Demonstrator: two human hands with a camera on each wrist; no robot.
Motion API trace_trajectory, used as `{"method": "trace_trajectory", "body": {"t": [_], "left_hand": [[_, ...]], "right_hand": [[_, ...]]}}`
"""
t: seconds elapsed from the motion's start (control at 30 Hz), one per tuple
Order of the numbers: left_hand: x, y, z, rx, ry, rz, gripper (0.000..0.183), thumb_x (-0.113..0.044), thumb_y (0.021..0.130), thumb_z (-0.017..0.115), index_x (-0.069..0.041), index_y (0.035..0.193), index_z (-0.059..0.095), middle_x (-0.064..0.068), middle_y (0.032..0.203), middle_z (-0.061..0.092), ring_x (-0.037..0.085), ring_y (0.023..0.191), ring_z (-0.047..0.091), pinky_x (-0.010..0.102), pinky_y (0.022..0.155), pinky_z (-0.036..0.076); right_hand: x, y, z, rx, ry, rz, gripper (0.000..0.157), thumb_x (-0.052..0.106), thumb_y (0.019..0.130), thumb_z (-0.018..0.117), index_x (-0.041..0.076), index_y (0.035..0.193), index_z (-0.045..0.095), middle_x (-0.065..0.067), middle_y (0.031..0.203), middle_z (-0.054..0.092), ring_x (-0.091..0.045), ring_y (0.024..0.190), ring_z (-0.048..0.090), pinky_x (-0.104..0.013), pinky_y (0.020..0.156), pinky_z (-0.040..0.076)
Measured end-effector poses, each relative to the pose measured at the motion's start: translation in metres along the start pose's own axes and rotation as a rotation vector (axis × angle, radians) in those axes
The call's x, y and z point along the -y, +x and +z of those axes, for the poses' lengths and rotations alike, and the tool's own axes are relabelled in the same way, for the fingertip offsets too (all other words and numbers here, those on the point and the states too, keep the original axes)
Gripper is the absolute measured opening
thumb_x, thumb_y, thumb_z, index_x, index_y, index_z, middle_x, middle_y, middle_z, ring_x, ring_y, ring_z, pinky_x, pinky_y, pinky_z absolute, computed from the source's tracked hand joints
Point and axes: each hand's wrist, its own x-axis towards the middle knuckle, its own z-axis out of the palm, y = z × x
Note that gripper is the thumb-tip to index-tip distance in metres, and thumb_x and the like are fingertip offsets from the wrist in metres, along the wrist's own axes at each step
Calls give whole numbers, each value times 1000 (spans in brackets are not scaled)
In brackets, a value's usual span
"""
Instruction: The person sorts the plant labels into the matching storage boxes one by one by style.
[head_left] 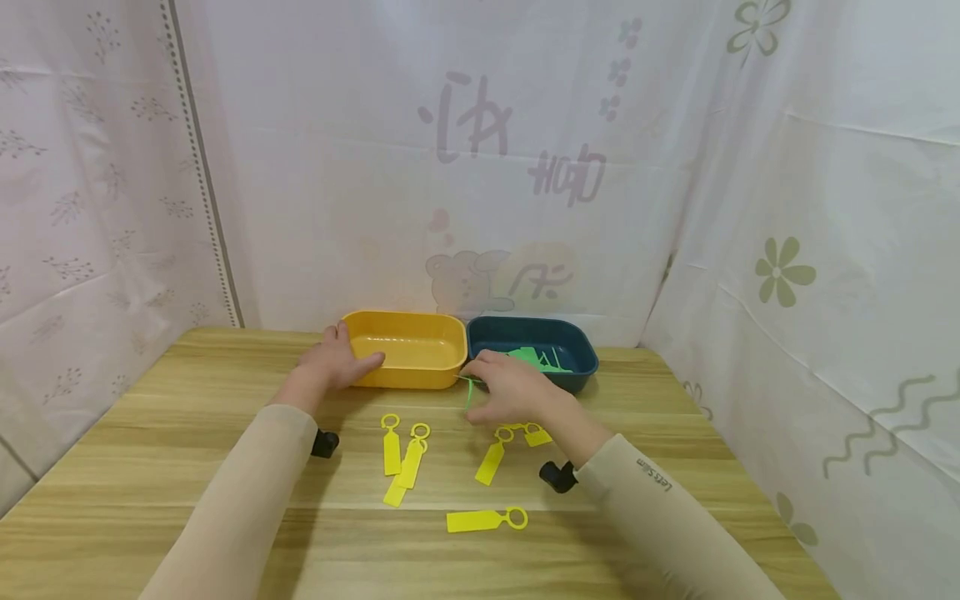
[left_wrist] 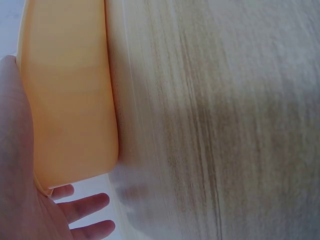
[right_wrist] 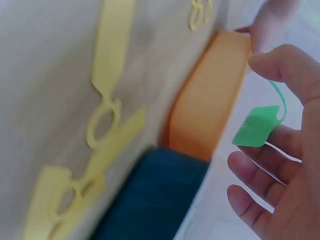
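Holding green tag point(right_wrist: 257, 127) in right hand point(head_left: 513, 387), up near the joint between the two bins; cannot tell whether over the near rims or just in front. Bearing on it lightly between thumb and fingers, with thumb well apart from them and the other fingers loosely spread; thin tail up at the thumb, exact contact there hidden.

Gripping left end of yellow bin point(head_left: 405, 378) with left hand point(head_left: 328, 358), thumb over near rim, fingers wide around the end. Beside it, end to end, blue bin point(head_left: 576, 381) with green pieces point(head_left: 529, 357) inside. Nearer, on wooden table point(head_left: 360, 567): overlapping yellow cluster point(head_left: 410, 463), slanted yellow tag point(head_left: 490, 465) near right hand, more yellow partly under that hand (too covered to count), crosswise yellow tag point(head_left: 474, 522) closest to the body. Patterned curtain point(head_left: 337, 167) behind.

Likeliest trouble: dropping green tag, from so slight a hold on something thin and bendy. Could land between bins or down an outer wall if released at the joint. Could snag the tail on a rim. Could drag or tip yellow bin by pulling at one end only. Might scatter yellow tags by lowering right wrist.
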Motion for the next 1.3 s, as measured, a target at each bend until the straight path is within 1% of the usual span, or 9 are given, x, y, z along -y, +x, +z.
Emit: {"method": "trace_trajectory", "body": {"t": [0.13,0.27,0.4,0.53,0.63,0.73,0.83,1.07,1.3], "left_hand": [[0,-1,-1,1,0,0,122,-79,103,40,14,169,-3,39,178,5,66,144,48,74,119,41],[-1,-3,-2,-1,5,3,123,-80,103,39,15,169,-2,40,178,5,66,145,47,75,119,41],[-2,-3,-3,3,3,1,124,-81,102,39,15,169,-2,40,178,6,66,148,44,75,120,40],[-1,-3,-2,-1,-8,-4,124,-80,102,40,14,170,-3,39,178,6,65,148,44,74,121,39],[-2,-4,-2,-6,-10,-3,123,-80,102,41,14,170,-2,39,178,7,66,149,43,74,121,39],[-3,-5,-3,-5,-7,0,121,-78,103,41,14,170,-2,39,178,7,66,150,41,75,121,38],[-4,-5,-3,-1,-5,1,120,-77,104,40,14,170,-1,39,178,8,66,151,39,75,122,38],[-3,-3,-2,-14,4,4,120,-78,104,40,14,170,0,39,177,10,66,149,42,74,120,40],[-1,1,-1,1,2,1,123,-80,102,40,14,169,-2,40,178,7,66,149,42,73,122,39]], "right_hand": [[-7,-1,-13,-78,-12,52,66,53,90,82,22,147,68,1,140,67,-21,121,66,-46,110,58],[-21,2,-20,-142,-32,124,68,58,91,79,23,148,67,1,141,66,-23,122,66,-48,110,57],[-40,6,-24,-172,-15,197,71,58,92,79,20,150,66,-6,149,64,-30,129,65,-54,109,56],[-59,6,-23,-195,-7,265,74,57,92,78,16,151,65,-10,154,63,-35,132,65,-57,109,56],[-74,5,-19,-197,-15,307,75,58,93,77,13,152,64,-13,154,62,-37,134,65,-60,110,55],[-88,4,-14,-173,-19,356,82,60,94,75,8,156,59,-19,159,57,-41,141,59,-65,113,52],[-98,1,-9,-150,-8,389,87,61,96,75,4,159,55,-24,161,52,-45,145,54,-67,117,49],[-107,-5,-7,-137,13,397,80,55,100,73,2,157,55,-25,153,55,-45,139,59,-63,114,52],[-113,-7,-5,-126,-2,409,79,58,102,69,4,157,56,-24,153,56,-44,139,59,-62,111,54]]}}
